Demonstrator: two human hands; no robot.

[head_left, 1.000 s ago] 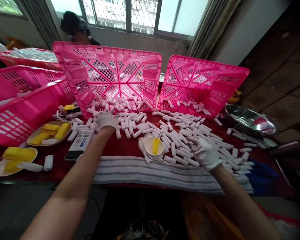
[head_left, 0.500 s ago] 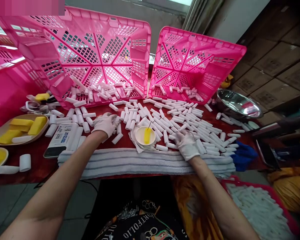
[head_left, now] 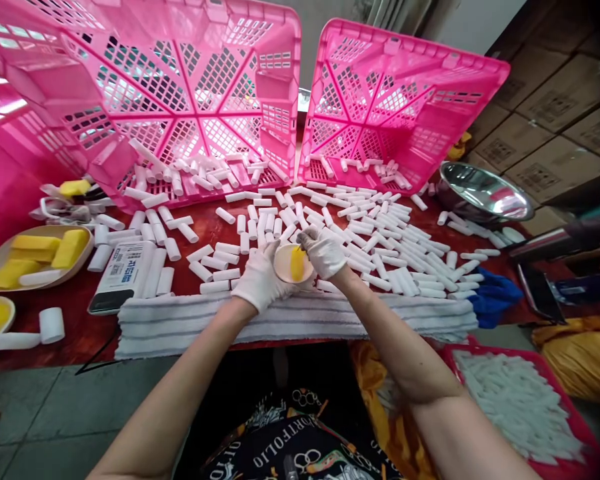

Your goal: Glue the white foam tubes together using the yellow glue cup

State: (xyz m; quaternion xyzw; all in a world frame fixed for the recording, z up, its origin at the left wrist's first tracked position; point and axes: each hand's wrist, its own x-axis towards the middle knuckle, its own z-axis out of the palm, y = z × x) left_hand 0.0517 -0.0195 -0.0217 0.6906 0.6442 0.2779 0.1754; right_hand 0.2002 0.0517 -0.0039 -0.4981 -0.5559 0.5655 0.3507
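Note:
Both my hands wear white gloves and meet at the middle of the red table [head_left: 210, 230]. My left hand [head_left: 260, 280] cups a small white dish [head_left: 291, 264] of yellow paste from the left side. My right hand [head_left: 323, 251] is closed in a pinch on a thin stick whose tip sits in the yellow paste. Several short white tubes [head_left: 380, 240] lie scattered all around the dish and to the right. A striped white towel [head_left: 190, 320] runs along the table's near edge under my wrists.
Two pink baskets [head_left: 180, 100] [head_left: 395, 107] are tipped up at the back with tubes spilling out. A steel bowl [head_left: 485, 193] sits right. Yellow sponges on a plate [head_left: 35, 253] and a white box [head_left: 123, 270] lie left. A red tray of white tubes [head_left: 520, 407] sits low right.
Both hands left the scattered tubes and came together at the small dish. The left hand took hold of the dish and the right hand pinched the stick. The view tilted down.

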